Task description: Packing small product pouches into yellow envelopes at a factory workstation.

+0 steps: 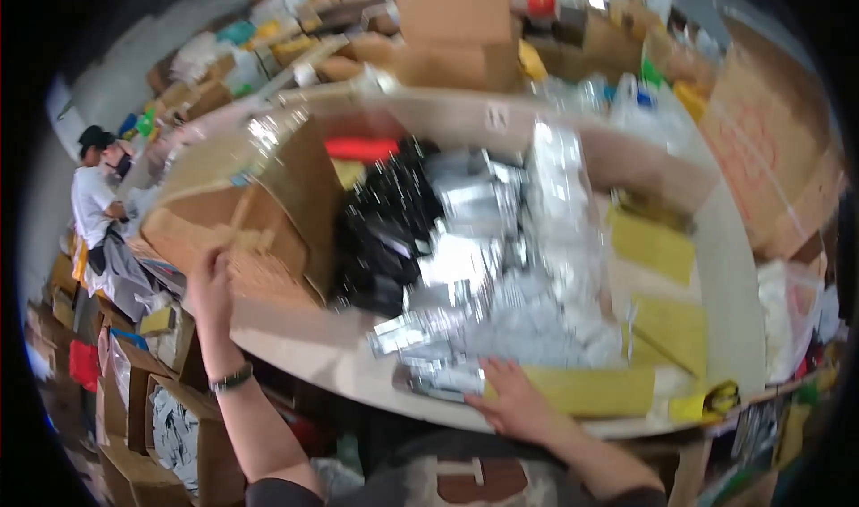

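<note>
A brown cardboard box (309,212) tilts on the left of the large light-coloured table (313,337). My left hand (210,283) is closed at the box's near lower edge, its fingers somewhat blurred. At the table's front edge my right hand (519,401) lies with fingers spread, between a flat silver packet (447,380) and a long yellow parcel (582,391). Beyond it spreads a heap of shiny silver packets (461,256). Black plastic packets (389,212) lie between this heap and the box, and white plastic-wrapped packets (564,212) on its right.
Yellow padded envelopes (653,247) lie toward the table's right side. A raised rim (429,109) bounds the far side. Large cardboard boxes (456,33) stand behind and at right. Open boxes (174,435) sit low at left, where another person (94,194) stands.
</note>
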Motion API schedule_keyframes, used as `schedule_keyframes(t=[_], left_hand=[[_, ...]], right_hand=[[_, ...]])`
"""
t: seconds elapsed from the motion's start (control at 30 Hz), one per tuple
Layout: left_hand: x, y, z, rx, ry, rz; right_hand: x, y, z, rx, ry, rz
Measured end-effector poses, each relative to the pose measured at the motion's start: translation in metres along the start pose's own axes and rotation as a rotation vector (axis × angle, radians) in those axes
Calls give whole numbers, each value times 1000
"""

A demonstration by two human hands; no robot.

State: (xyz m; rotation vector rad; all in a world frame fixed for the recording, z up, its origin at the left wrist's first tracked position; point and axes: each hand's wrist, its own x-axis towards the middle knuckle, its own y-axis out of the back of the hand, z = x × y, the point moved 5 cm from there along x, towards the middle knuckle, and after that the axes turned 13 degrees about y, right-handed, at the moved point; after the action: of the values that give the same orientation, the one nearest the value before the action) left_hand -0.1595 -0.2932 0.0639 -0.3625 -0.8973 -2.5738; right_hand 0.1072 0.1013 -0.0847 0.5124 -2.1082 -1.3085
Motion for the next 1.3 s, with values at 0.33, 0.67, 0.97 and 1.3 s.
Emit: schedule_keyframes(t=[0.33,0.67,0.97,1.3], left_hand=[[-187,-112,-57,-29,316,-1101],[-244,-156,14,312,-85,-571],[-304,-187,62,-263,222,-1120],[-291,-171,25,372,-657,-826]], right_hand=[[3,16,0,6,-75,-83],[19,3,-13,37,-172,50],[10,4,-3,-38,-159,97],[21,3,-6,64,88,86]])
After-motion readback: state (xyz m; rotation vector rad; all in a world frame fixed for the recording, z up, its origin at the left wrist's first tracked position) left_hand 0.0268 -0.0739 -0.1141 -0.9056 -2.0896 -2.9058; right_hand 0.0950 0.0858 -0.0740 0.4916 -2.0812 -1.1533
